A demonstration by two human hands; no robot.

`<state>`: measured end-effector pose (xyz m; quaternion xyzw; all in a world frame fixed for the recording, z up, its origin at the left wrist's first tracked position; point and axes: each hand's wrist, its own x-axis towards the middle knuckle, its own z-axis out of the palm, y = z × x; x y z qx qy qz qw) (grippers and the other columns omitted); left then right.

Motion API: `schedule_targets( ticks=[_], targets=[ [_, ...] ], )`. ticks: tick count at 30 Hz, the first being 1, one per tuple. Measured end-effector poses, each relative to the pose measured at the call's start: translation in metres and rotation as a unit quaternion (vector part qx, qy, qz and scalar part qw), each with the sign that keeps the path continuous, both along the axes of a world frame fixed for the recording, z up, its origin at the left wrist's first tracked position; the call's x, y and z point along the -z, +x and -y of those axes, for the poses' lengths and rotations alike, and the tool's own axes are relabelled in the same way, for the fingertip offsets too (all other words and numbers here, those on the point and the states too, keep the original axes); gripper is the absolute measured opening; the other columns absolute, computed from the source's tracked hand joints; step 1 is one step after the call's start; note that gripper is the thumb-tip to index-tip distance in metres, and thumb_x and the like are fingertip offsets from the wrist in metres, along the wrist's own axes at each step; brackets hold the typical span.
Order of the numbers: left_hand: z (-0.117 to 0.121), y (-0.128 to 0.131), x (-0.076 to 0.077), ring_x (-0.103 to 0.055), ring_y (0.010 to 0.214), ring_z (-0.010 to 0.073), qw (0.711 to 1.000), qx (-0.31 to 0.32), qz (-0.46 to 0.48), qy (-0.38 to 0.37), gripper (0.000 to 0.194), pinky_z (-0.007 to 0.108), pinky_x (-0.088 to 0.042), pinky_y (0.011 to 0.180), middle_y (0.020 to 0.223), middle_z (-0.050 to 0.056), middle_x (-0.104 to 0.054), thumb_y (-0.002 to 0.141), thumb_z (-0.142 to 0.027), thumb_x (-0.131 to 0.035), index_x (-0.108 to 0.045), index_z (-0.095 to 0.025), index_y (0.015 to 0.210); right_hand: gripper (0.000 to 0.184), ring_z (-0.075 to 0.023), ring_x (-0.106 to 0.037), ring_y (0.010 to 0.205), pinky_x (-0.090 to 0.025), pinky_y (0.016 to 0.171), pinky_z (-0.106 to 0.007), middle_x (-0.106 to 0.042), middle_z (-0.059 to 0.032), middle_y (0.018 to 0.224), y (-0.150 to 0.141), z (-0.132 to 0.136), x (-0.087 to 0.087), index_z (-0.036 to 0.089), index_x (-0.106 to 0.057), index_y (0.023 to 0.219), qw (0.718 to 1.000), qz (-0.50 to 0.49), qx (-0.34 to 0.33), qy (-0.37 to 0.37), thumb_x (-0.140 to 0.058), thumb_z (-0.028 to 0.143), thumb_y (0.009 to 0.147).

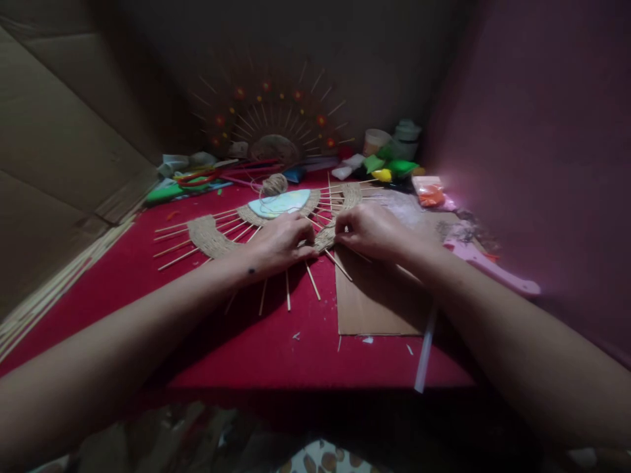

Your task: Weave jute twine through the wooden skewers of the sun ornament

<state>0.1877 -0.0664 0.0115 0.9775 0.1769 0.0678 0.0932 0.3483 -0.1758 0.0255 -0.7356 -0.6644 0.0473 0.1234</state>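
Observation:
A half-round fan of thin wooden sticks point(313, 281) lies on the red cloth. Its middle is a light-blue half disc point(279, 205) edged in twine, and an outer woven twine band point(211, 238) winds through the sticks. My left hand point(290, 238) reaches over the fan, its fingers closed on the band's near right part. Just to the right, my right hand point(369, 230) pinches the same band with thumb and forefinger. Between both hands a short piece of the band shows. A ball of twine point(275, 185) sits behind the half disc, with a loose strand trailing from it.
A cardboard sheet point(374, 309) lies under my right hand, with a translucent stick point(424, 358) beside it. On the right is a pink handled tool point(490, 266). Colourful packets point(401, 167), scissors point(197, 176) and a finished stick fan point(271, 121) stand behind.

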Motion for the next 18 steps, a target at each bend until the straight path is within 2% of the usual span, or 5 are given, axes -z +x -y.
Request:
schedule_targets(
  ticks=[2, 6, 12, 15, 18],
  targets=[
    [-0.002, -0.001, 0.003, -0.054, 0.079, 0.018, 1.0, -0.007, 0.011, -0.024, 0.017, 0.029, -0.04, 0.07, 0.084, 0.006, -0.062, 0.081, -0.031, -0.065, -0.064, -0.014, 0.082, 0.02, -0.0135, -0.05, 0.065, -0.032, 0.06, -0.028, -0.067, -0.0062, 0.075, 0.003, 0.001, -0.004, 0.018, -0.074, 0.086, 1.0, 0.002, 0.004, -0.008, -0.056, 0.02, 0.077],
    [-0.003, -0.004, 0.005, -0.053, 0.081, 0.0194, 0.999, -0.011, 0.034, -0.017, 0.019, 0.03, -0.04, 0.07, 0.083, 0.005, -0.063, 0.079, -0.033, -0.066, -0.062, -0.015, 0.085, 0.016, -0.013, -0.049, 0.063, -0.031, 0.058, -0.028, -0.065, -0.0043, 0.07, 0.009, 0.005, -0.018, 0.018, -0.075, 0.082, 0.999, -0.007, 0.024, -0.035, -0.061, 0.023, 0.075],
    [-0.003, -0.001, 0.005, -0.052, 0.067, 0.0148, 0.999, 0.022, 0.041, -0.015, 0.026, 0.025, -0.038, 0.059, 0.072, 0.002, -0.06, 0.08, -0.033, -0.062, -0.06, -0.015, 0.098, 0.013, -0.0126, -0.049, 0.06, -0.03, 0.054, -0.028, -0.064, -0.0039, 0.065, 0.016, 0.01, -0.028, 0.019, -0.074, 0.074, 0.996, 0.012, 0.001, -0.084, -0.063, 0.026, 0.074],
    [-0.005, 0.001, 0.003, -0.057, 0.071, 0.0165, 0.999, 0.027, 0.024, 0.009, 0.036, 0.025, -0.04, 0.06, 0.082, 0.006, -0.065, 0.08, -0.036, -0.061, -0.058, -0.014, 0.108, 0.013, -0.0129, -0.049, 0.059, -0.029, 0.053, -0.028, -0.063, -0.0041, 0.063, 0.017, 0.011, -0.028, 0.019, -0.073, 0.069, 0.993, 0.031, -0.016, -0.115, -0.063, 0.027, 0.074],
    [-0.007, 0.003, -0.002, -0.062, 0.076, 0.0197, 0.999, 0.005, -0.039, 0.004, 0.054, 0.027, -0.043, 0.061, 0.094, 0.01, -0.067, 0.079, -0.043, -0.061, -0.052, -0.013, 0.123, 0.015, -0.0133, -0.049, 0.061, -0.029, 0.054, -0.028, -0.063, -0.0037, 0.063, 0.02, 0.012, -0.029, 0.019, -0.072, 0.067, 0.989, 0.043, -0.029, -0.139, -0.063, 0.029, 0.074]
  ],
)
